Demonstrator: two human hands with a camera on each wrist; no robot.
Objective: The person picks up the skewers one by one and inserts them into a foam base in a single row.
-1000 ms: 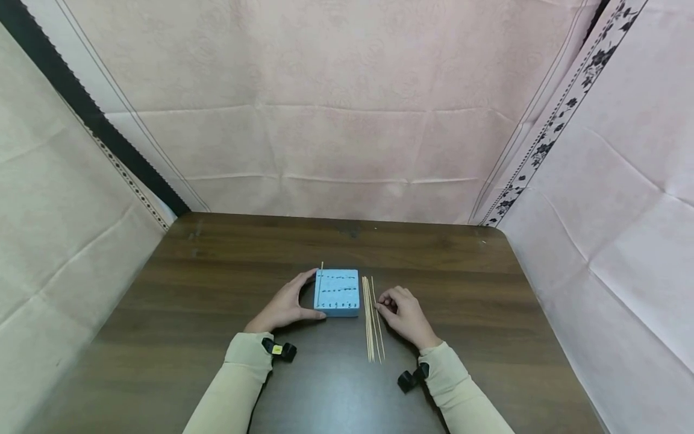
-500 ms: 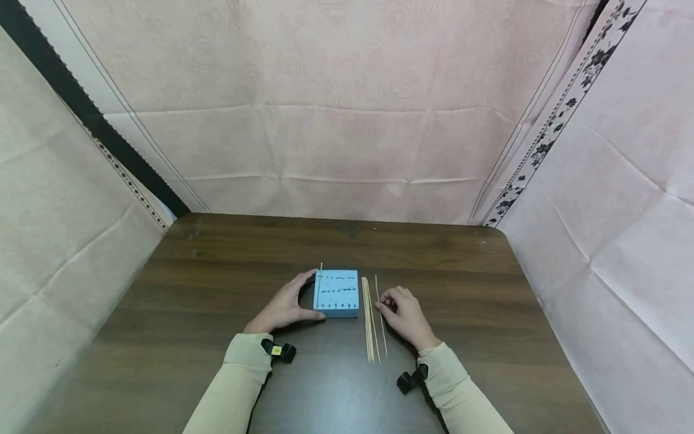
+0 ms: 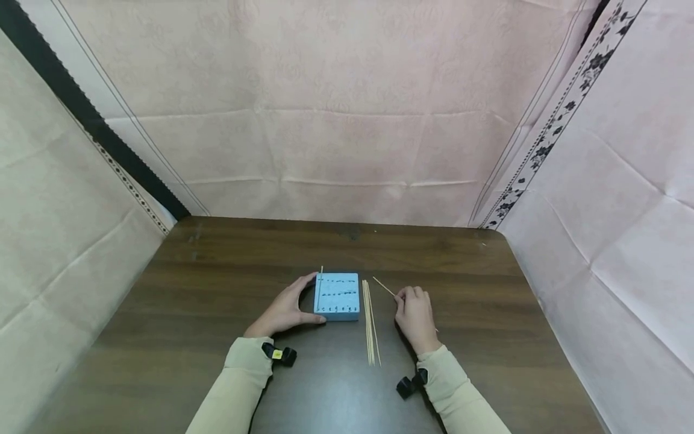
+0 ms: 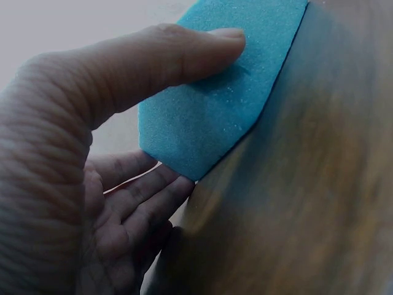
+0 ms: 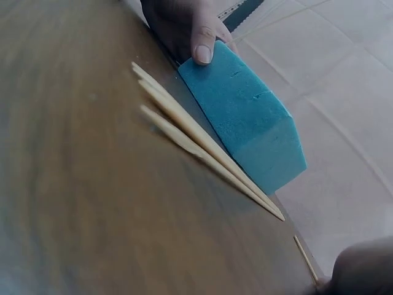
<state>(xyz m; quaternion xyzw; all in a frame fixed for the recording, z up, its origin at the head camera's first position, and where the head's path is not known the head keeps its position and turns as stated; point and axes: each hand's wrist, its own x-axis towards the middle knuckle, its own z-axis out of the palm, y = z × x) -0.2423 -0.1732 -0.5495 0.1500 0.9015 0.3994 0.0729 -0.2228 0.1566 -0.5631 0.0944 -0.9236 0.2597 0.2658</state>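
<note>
A blue foam block [image 3: 337, 292] with rows of dark marks on top sits on the table. My left hand [image 3: 283, 308] holds its left side, thumb on the near face and fingers around the far side; the left wrist view shows the thumb pressed flat on the foam [image 4: 196, 117]. One thin stick [image 3: 321, 269] pokes up at the block's far left corner. My right hand [image 3: 416, 316] pinches a bamboo skewer [image 3: 384, 286], which slants up and left from the fingertips. Several more skewers [image 3: 368, 325] lie lengthwise just right of the block.
A brown wooden table [image 3: 260, 247] stretches under everything. Pale cloth sheets [image 3: 336, 150] hang behind it and along both sides. Each wrist bears a black strapped camera, the right one [image 3: 410, 383] near the sleeve cuff.
My right hand has drawn one skewer away from the others to the right and turned it from lengthwise to slanting. The left hand and the block stay in place.
</note>
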